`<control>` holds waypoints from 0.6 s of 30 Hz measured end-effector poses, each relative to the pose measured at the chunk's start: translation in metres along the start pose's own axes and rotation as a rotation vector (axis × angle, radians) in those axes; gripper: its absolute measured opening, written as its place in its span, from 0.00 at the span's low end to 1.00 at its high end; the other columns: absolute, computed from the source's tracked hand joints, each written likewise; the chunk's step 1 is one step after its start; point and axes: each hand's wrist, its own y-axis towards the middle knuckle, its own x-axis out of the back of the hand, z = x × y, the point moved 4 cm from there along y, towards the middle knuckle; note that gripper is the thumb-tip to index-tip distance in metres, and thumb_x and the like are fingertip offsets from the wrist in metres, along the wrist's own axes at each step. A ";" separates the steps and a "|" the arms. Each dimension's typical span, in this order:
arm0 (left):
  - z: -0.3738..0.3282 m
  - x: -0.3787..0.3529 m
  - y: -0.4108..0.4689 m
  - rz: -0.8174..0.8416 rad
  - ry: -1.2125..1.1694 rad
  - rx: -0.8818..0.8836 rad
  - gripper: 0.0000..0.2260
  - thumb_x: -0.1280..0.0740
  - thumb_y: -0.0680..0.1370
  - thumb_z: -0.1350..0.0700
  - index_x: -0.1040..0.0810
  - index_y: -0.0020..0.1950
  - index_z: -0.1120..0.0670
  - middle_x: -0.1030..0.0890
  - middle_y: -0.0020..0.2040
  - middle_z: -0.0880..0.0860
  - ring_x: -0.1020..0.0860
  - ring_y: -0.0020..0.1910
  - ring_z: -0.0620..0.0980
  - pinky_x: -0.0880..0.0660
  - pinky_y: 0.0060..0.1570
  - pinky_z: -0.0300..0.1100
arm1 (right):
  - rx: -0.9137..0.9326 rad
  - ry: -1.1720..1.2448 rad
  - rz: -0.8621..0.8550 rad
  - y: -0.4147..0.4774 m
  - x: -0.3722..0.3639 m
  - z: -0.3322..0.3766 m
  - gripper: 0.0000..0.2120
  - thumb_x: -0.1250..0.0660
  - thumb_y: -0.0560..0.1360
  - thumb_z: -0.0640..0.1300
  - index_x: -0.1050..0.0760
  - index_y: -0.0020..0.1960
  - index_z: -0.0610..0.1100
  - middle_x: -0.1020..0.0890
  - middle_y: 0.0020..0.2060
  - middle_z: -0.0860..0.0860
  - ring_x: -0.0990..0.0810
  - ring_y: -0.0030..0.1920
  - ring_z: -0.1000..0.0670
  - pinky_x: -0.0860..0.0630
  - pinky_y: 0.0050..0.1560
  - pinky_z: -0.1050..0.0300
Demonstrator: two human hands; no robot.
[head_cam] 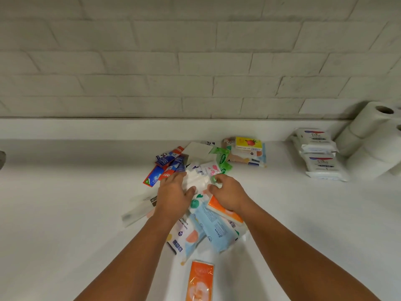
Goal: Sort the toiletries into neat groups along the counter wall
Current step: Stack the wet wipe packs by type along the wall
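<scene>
Orange tissue pack (199, 281) at six o'clock; our flat left hand (173, 196) steadies white sachets (195, 181), right hand (225, 194) pinches them; we should lift matching ones together.

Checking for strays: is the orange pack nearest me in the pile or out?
Out: the orange pack lies alone on the counter, bare surface between it and the pile.
</scene>
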 end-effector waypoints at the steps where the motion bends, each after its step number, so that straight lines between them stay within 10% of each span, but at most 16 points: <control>1: 0.001 -0.001 0.004 0.017 0.016 0.004 0.27 0.30 0.77 0.44 0.31 0.73 0.52 0.27 0.71 0.51 0.33 0.70 0.54 0.33 0.68 0.49 | -0.012 0.022 0.002 0.003 -0.001 0.000 0.24 0.36 0.79 0.52 0.32 0.73 0.46 0.25 0.69 0.47 0.26 0.66 0.45 0.32 0.64 0.54; 18: 0.042 0.005 0.004 0.020 0.087 0.164 0.26 0.29 0.75 0.43 0.28 0.71 0.48 0.22 0.63 0.51 0.29 0.64 0.55 0.33 0.63 0.55 | -0.017 0.183 -0.121 -0.019 -0.037 0.014 0.17 0.35 0.78 0.51 0.26 0.65 0.48 0.20 0.60 0.53 0.23 0.54 0.54 0.27 0.60 0.57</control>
